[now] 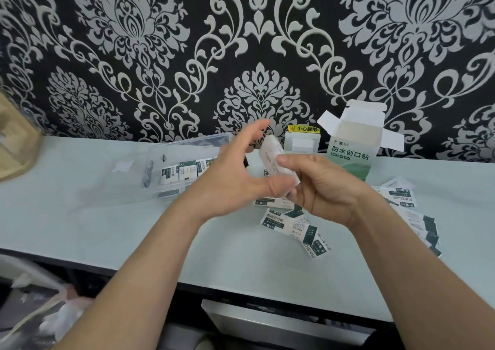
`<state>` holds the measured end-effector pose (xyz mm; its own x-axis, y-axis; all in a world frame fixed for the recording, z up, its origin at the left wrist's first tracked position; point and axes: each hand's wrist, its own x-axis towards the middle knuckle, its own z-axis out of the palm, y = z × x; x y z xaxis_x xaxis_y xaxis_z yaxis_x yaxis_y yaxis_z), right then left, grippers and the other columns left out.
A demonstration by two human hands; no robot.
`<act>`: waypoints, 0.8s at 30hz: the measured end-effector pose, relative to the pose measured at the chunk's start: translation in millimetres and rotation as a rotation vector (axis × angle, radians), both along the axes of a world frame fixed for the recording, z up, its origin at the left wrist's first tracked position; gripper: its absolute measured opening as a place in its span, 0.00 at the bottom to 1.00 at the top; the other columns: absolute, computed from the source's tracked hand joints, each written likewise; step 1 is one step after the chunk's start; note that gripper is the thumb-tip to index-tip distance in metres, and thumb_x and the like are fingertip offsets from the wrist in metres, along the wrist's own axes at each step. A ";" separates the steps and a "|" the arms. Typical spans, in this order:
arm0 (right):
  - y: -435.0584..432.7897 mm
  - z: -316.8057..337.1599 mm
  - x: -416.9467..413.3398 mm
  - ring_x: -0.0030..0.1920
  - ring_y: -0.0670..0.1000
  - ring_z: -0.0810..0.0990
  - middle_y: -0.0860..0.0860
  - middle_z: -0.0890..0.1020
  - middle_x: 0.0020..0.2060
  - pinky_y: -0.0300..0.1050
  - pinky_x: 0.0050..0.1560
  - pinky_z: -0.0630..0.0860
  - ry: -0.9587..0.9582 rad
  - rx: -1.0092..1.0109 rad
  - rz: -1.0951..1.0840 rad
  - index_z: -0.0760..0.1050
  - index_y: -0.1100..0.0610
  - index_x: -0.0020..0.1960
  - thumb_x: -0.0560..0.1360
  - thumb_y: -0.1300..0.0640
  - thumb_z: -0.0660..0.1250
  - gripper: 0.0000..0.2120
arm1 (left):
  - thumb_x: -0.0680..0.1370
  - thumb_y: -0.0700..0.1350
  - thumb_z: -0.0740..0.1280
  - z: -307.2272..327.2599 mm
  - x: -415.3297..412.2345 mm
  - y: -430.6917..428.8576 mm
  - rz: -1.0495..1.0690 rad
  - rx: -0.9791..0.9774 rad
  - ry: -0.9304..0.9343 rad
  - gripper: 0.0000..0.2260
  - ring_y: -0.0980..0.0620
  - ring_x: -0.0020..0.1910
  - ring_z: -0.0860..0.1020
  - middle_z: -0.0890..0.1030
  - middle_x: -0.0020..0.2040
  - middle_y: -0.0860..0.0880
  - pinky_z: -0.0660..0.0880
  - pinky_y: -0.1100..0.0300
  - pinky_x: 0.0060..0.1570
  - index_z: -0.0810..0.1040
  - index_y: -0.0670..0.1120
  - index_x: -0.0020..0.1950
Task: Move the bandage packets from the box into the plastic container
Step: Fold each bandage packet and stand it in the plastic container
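Observation:
My right hand [318, 186] grips a stack of white bandage packets [276, 159] above the table's middle, fingers curled round it. My left hand [235, 172] is beside the stack, fingers spread and straight, its thumb touching the stack's lower end. The clear plastic container [166, 156] stands left of my hands with several packets [184, 174] lined up inside. The green and white bandage box [353, 151] stands upright at the back right, top flaps open. Loose packets [292, 223] lie on the table under and right of my hands.
The pale table [93, 215] runs along a patterned wall. A white wall socket with a yellow warning label [304, 135] sits behind my hands. More loose packets [412, 210] are spread at the right. A wooden object [13, 146] is at the far left.

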<state>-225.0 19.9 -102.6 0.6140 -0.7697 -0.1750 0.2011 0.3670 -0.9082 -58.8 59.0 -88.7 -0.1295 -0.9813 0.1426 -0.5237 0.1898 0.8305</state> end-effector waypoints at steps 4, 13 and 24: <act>2.1 1.6 2.0 0.31 0.52 0.83 0.61 0.84 0.38 0.41 0.31 0.80 0.048 -0.008 0.082 0.78 0.65 0.51 0.66 0.55 0.70 0.17 | 0.64 0.53 0.80 -0.1 -1.8 13.3 -0.088 -0.039 -0.103 0.41 0.63 0.69 0.63 0.64 0.70 0.59 0.64 0.79 0.53 0.61 0.65 0.70; 3.6 4.5 13.1 0.25 0.47 0.79 0.60 0.84 0.38 0.35 0.28 0.76 0.028 0.012 0.141 0.82 0.59 0.45 0.68 0.55 0.69 0.10 | 0.63 0.61 0.69 -3.5 6.7 18.3 -0.035 -0.223 -0.186 0.24 0.62 0.61 0.70 0.70 0.60 0.57 0.69 0.69 0.58 0.72 0.61 0.58; 3.0 5.1 44.3 0.47 0.59 0.75 0.60 0.84 0.42 0.49 0.48 0.72 0.019 -0.073 0.100 0.81 0.61 0.53 0.70 0.55 0.70 0.15 | 0.67 0.43 0.78 10.6 30.4 26.3 -0.056 -0.201 0.015 0.18 0.65 0.53 0.71 0.69 0.59 0.50 0.68 0.78 0.49 0.76 0.50 0.52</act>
